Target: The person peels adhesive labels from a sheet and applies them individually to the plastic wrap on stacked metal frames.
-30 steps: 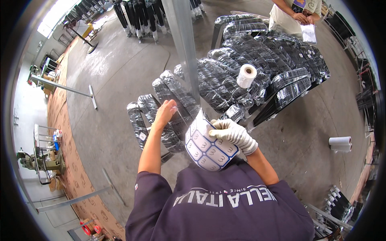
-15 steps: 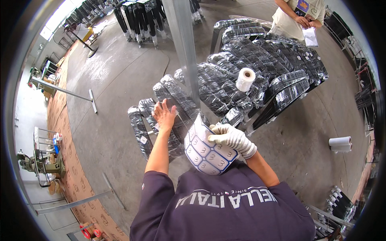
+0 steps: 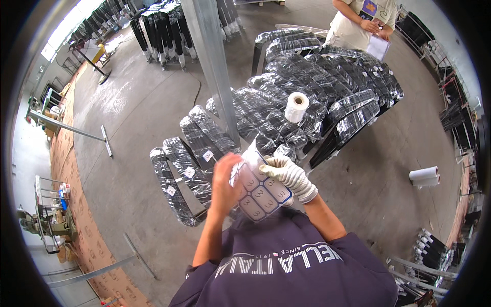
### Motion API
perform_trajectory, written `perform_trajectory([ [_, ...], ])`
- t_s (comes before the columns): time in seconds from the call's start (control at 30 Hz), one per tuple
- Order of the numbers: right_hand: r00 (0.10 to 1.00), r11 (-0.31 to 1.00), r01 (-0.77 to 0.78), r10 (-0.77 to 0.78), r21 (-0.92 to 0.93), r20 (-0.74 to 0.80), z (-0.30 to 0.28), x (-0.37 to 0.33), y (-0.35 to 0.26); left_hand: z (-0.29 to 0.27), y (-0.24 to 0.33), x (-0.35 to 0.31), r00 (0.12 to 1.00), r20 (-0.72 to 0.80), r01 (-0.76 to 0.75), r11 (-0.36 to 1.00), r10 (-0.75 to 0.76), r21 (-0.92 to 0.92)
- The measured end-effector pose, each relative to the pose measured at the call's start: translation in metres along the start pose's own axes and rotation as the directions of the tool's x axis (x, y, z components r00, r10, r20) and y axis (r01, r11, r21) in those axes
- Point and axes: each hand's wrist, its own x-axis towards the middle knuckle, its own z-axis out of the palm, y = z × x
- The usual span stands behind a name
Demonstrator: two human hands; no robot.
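My right hand (image 3: 289, 176), in a pale knitted glove, pinches a white sheet of stickers (image 3: 265, 198) by its upper right edge. Blue lines divide the sheet into rounded squares, each with a handwritten mark. At the sheet's left edge is my bare left hand (image 3: 226, 179), smeared by motion, so its fingers cannot be read. Ahead of the hands lie long black pieces wrapped in clear film (image 3: 197, 153). Small white stickers sit on the nearest ones: one sticker (image 3: 171, 190) on the leftmost piece, another sticker (image 3: 189, 171) beside it, and a third sticker (image 3: 207, 155) farther right.
A metal post (image 3: 209, 66) rises just beyond the wrapped pieces. A roll of clear film (image 3: 296, 107) stands on the larger stack (image 3: 302, 77). At the far right, a co-worker (image 3: 363, 25) holds white paper (image 3: 378, 48). White rolls (image 3: 424, 176) lie on the floor to the right.
My left hand has come back from the wrapped pieces to the sticker sheet. Stickers on two pieces now show around where that hand and arm were. The whole view has shifted slightly.
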Motion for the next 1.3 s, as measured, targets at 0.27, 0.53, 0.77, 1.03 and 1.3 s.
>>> perform_trajectory([
  [0.27,0.971,0.988,-0.061,0.026,0.142,0.236,0.014,-0.008,-0.01,0.005,0.028,0.0,0.986,-0.01,0.168,0.985,-0.168,-0.041],
  [0.53,0.991,0.976,0.135,-0.133,-0.172,0.028,0.002,0.014,0.021,0.018,0.031,0.005,0.992,-0.026,0.126,0.992,-0.127,-0.007],
  [0.77,0.989,0.917,0.126,-0.144,-0.378,-0.019,0.004,0.006,0.022,0.025,0.033,-0.007,0.979,-0.038,0.196,0.979,-0.198,-0.051],
  [1.03,0.994,0.874,0.105,-0.092,-0.474,0.051,0.004,0.004,0.023,0.021,0.01,-0.018,0.781,0.211,0.592,0.591,-0.587,-0.547],
  [1.3,1.0,0.991,-0.018,0.019,-0.132,0.006,-0.008,-0.019,0.013,-0.002,-0.072,0.02,0.755,-0.286,0.454,0.785,-0.59,-0.421],
])
